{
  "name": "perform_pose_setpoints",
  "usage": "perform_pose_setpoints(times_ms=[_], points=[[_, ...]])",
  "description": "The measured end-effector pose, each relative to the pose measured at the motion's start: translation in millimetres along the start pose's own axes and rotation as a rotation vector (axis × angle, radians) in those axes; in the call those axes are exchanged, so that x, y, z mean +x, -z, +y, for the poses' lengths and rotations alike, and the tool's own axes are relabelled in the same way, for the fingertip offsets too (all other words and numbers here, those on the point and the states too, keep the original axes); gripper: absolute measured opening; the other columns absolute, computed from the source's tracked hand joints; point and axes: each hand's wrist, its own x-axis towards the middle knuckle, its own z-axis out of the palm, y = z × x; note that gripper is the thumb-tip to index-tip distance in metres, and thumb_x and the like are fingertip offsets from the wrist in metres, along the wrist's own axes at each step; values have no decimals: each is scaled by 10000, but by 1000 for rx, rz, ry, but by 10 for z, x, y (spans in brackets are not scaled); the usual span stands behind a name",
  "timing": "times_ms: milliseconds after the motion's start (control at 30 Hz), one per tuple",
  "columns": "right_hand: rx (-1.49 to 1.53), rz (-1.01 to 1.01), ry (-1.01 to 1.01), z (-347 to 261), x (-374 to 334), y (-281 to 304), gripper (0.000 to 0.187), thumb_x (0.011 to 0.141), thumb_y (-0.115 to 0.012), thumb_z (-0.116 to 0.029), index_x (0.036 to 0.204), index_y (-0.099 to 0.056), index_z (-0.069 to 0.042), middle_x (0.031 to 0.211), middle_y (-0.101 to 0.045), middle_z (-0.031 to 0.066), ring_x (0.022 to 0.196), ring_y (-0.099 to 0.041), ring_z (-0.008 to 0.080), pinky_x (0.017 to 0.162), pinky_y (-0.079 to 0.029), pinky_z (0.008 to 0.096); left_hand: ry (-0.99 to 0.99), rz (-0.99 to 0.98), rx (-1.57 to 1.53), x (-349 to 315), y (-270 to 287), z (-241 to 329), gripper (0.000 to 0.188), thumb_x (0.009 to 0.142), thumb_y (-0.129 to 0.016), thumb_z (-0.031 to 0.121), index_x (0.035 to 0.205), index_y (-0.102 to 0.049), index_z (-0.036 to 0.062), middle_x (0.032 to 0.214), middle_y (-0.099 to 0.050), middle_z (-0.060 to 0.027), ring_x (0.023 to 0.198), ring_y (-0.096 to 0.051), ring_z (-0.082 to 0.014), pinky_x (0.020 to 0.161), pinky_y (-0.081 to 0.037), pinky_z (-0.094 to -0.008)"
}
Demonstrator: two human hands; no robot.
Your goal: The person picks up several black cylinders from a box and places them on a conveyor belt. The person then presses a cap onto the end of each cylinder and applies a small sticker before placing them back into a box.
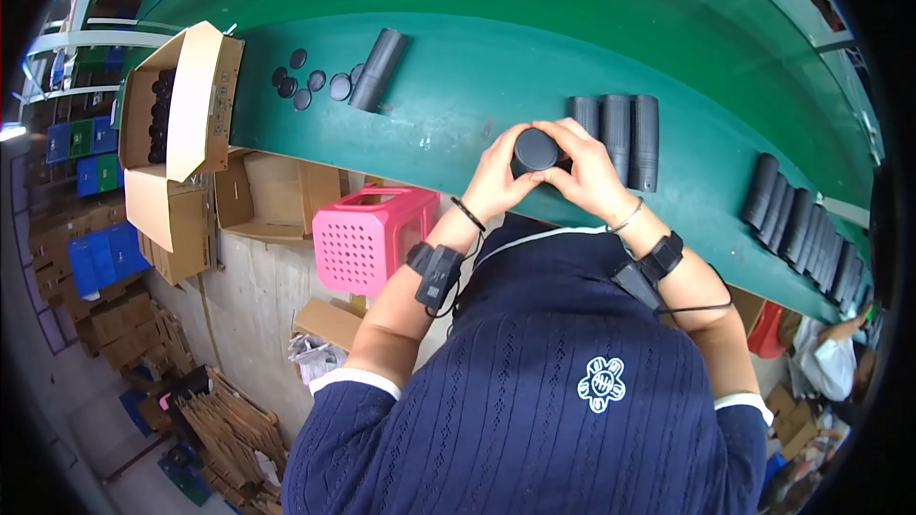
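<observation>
Tube (535,150) sits between our two hands in the head view, black, its round end turned up toward us, at the near edge of the green bench (477,67). We cup it from both sides: our left hand (496,175) curls round its left, our right hand (590,170) round its right, fingers closing beyond it and thumbs on its near side, so the grip is pressed in about that end. We see the tube almost end-on, its long axis running roughly along our line of sight; how far it leans, and whether its lower end touches the bench, we cannot tell. Just right of the tube lie three black cylinders (616,138) side by side, long axes pointing away from our body; our right hand is nearer to them and partly covers one. Well to the right of the tube runs a row of dark cylinders (801,221). Left of the tube and beyond it, a single cylinder (378,71) lies slanted, and farther left of the tube are loose round caps (302,98); our left hand is nearer to these. Farthest left of the tube stands an open cardboard box (225,105) holding dark pieces (162,116).
</observation>
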Motion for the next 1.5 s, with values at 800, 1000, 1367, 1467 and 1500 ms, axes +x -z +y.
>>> perform_pose_setpoints(times_ms=[800, 1000, 1367, 1467, 1500], points=[[444, -128, 90, 338, -142, 76, 991, 746, -778, -168, 1507, -147, -95, 1454, -365, 119, 1270, -419, 253, 1102, -284, 377, 242, 65, -971, 237, -112, 273, 533, 937, -568, 340, 1348, -402, 44, 1279, -499, -143, 1210, -479, -273, 1005, -401, -420], [200, 529, -441, 744, -809, 1013, 791, 738, -766, -302, 1314, -331, 22, 1061, -571, 158, 970, -571, 225, 830, -474, 344, 487, 27, -45, 704, -625, -21, 832, 866, -613, 518, 1448, -266, 35, 1447, -297, -259, 1361, -271, -353, 1084, -287, -463], [-1069, 740, -1078, 1888, -1783, 1834, 858, 703, -796, -326, 1416, -343, -174, 1171, -482, 161, 1038, -505, 348, 848, -453, 461, 403, -289, -366, 712, -829, -128, 692, 748, -738, 33, 1343, -389, -28, 1157, -587, -108, 1075, -567, -215, 936, -468, -366], [-524, 699, -463, 1858, -1533, 1578, 500, 829, -707, -296, 1271, -556, -116, 996, -597, 94, 906, -575, 234, 790, -482, 370, 158, -357, -292, 444, -674, 196, 719, 734, -707, 4, 1358, -352, 37, 1265, -488, -80, 1192, -464, -177, 1030, -365, -345], [4, 506, -441, 1523, -1298, 1390, 394, 876, -658, -273, 1227, -596, -104, 935, -614, 59, 838, -583, 178, 743, -486, 324, 154, -374, -255, 382, -629, 351, 716, 728, -688, 1, 1347, -333, 51, 1245, -479, -76, 1187, -460, -175, 1041, -342, -344]])
